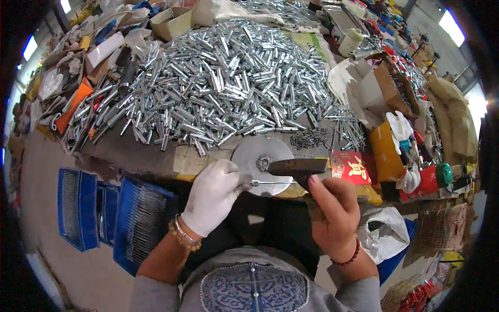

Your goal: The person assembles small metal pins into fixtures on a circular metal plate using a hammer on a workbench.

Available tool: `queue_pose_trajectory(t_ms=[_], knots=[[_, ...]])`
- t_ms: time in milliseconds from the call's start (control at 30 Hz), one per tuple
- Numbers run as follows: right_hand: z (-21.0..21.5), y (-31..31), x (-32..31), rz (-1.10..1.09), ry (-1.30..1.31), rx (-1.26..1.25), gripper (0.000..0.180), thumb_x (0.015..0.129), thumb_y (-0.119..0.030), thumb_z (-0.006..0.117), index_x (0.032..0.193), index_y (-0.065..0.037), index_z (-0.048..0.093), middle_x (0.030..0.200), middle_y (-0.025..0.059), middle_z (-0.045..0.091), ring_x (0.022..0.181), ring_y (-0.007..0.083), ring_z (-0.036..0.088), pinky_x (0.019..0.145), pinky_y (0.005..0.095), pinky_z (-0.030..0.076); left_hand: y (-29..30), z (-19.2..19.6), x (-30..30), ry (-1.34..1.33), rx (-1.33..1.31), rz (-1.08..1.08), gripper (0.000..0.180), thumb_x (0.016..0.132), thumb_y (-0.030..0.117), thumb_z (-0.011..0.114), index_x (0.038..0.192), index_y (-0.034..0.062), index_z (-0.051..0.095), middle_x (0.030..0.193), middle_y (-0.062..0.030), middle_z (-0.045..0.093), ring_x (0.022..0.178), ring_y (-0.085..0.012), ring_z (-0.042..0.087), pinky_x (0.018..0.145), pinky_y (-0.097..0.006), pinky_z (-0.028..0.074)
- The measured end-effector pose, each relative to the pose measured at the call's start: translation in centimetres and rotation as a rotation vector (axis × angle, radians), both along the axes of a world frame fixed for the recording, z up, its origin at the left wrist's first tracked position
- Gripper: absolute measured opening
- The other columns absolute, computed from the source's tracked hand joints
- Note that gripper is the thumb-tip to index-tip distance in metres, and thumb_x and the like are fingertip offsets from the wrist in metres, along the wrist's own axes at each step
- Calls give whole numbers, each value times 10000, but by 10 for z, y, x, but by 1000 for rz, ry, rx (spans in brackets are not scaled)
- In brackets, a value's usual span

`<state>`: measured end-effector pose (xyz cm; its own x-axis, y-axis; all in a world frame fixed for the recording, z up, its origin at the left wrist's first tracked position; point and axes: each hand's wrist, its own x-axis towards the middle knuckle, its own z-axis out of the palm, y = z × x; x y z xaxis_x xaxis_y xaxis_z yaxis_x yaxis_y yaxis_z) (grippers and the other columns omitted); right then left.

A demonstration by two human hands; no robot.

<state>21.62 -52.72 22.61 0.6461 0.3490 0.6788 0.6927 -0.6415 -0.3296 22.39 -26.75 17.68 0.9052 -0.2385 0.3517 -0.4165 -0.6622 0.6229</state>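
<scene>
My left hand (218, 193), in a white glove, is closed with its fingertips pinching a thin metal rod (270, 182). The rod points right, across the front part of a round grey metal disc (244, 156) at the bench edge. My bare right hand (338, 213) is wrapped round the handle of a hammer, most of which is hidden by the fingers. The dark hammer head (297, 167) sits above the rod and partly covers the disc's right side; I cannot tell whether it touches anything.
A big heap of shiny metal tubes (234, 78) covers the bench behind the disc. Small dark pins (309, 139) lie right of it, near a red card (353, 167). Blue crates (140, 218) of rods stand low left. At right are a yellow box (387, 151) and a white sack (383, 234).
</scene>
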Motion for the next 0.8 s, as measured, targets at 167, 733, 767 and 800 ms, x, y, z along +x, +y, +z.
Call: queue_pose_trajectory(t_ms=[167,733,767,800], knots=[[0,-4,-3,91,267,-271,679,828,36,655,1482,-149,656,1008,105,642,811,300,691,655,412,571,-1,1,2,-8,-7,4,132,818,67,815,909,30,727,995,-128,655,972,-347,649,864,-433,525],[-17,11,-3,29,476,-324,382,810,-75,765,1172,-107,647,971,143,624,904,386,667,750,500,550,0,-3,-7,-21,-9,37,206,828,102,820,1032,75,805,1050,-113,681,1010,-323,664,910,-433,524],[-22,9,-5,103,551,-233,352,857,-93,765,1181,-84,628,948,162,662,906,414,681,751,507,552,-4,-3,-10,-111,0,129,209,836,79,809,1045,71,801,1056,-121,692,998,-322,673,901,-417,532],[-23,11,-10,106,552,-235,352,857,-93,765,1181,-84,628,948,162,662,906,414,681,751,507,552,-10,-3,-15,-203,7,221,213,845,57,799,1058,68,798,1063,-129,704,985,-321,682,891,-401,541]])
